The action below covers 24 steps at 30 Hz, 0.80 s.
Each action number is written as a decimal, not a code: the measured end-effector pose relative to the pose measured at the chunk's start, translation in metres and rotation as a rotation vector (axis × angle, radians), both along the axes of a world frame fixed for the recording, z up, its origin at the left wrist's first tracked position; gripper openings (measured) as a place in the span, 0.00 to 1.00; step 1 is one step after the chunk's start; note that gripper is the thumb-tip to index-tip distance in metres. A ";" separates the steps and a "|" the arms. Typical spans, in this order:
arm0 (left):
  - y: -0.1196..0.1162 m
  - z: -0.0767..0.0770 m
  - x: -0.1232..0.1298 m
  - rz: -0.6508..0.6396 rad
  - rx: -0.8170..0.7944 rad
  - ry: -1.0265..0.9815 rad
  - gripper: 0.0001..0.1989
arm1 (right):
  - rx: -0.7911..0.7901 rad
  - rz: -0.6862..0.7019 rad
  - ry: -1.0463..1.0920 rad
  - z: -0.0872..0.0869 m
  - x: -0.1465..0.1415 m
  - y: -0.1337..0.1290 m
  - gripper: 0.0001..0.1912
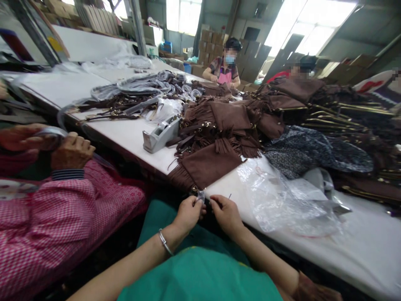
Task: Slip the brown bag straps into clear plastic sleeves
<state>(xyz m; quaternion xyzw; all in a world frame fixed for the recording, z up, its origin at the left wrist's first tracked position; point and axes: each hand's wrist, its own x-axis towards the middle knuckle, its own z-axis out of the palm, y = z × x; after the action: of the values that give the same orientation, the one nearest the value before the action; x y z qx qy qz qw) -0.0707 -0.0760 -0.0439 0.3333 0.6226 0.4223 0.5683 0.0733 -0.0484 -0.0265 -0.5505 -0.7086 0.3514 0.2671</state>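
Note:
A brown fringed bag (209, 167) lies at the table's near edge, with a small metal clasp at its lower corner. My left hand (189, 213) pinches a small piece of clear plastic (201, 195) beside that clasp. Just to the right, my right hand (226, 212) has its fingers curled with thumb and index fingertip close together; a thin dark strand shows near them, and whether the fingers hold anything is too small to tell. More brown fringed bags (232, 117) are heaped behind the first one.
A tape dispenser (161, 134) stands left of the bags on the white table (125, 142). Straps wrapped in plastic (144, 85) lie behind it. Clear plastic bags (272, 200) cover the right side. At left, a co-worker's hands (72, 151) hold a plastic-wrapped loop. Other people sit across the table.

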 end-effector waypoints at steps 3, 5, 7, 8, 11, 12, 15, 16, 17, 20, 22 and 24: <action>0.000 0.003 -0.002 -0.035 0.048 0.121 0.08 | 0.270 0.159 -0.079 0.007 0.008 0.010 0.13; -0.001 0.003 -0.005 -0.060 0.182 0.298 0.08 | 0.347 0.276 -0.147 0.014 0.006 0.018 0.15; -0.002 0.002 -0.007 -0.091 0.291 0.416 0.07 | 0.386 0.397 -0.282 0.024 0.000 0.028 0.19; -0.003 0.001 -0.008 -0.107 0.323 0.457 0.06 | 0.399 0.461 -0.371 0.029 -0.004 0.033 0.21; -0.005 0.000 -0.010 -0.177 0.357 0.583 0.10 | 0.415 0.631 -0.615 0.045 -0.016 0.044 0.24; -0.006 0.000 -0.011 -0.199 0.348 0.627 0.11 | 0.417 0.673 -0.666 0.049 -0.019 0.047 0.22; -0.008 -0.001 -0.013 -0.248 0.325 0.715 0.12 | 0.425 0.751 -0.725 0.056 -0.023 0.053 0.13; -0.008 -0.001 -0.013 -0.261 0.324 0.730 0.12 | 0.430 0.757 -0.724 0.056 -0.024 0.054 0.12; -0.008 -0.001 -0.014 -0.272 0.326 0.736 0.12 | 0.433 0.754 -0.718 0.055 -0.023 0.054 0.11; -0.007 -0.001 -0.014 -0.282 0.332 0.701 0.12 | 0.439 0.716 -0.707 0.051 -0.021 0.054 0.09; -0.006 0.000 -0.013 -0.264 0.330 0.639 0.12 | 0.460 0.680 -0.705 0.048 -0.020 0.052 0.08; -0.005 0.006 -0.013 -0.227 0.318 0.559 0.11 | 0.507 0.641 -0.691 0.042 -0.020 0.048 0.06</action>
<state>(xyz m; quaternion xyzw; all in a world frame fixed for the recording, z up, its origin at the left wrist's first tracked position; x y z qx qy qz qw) -0.0833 -0.0812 -0.0377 0.5877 0.6397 0.3405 0.3598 0.0538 -0.0003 0.0155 -0.3083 -0.9505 0.0315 0.0218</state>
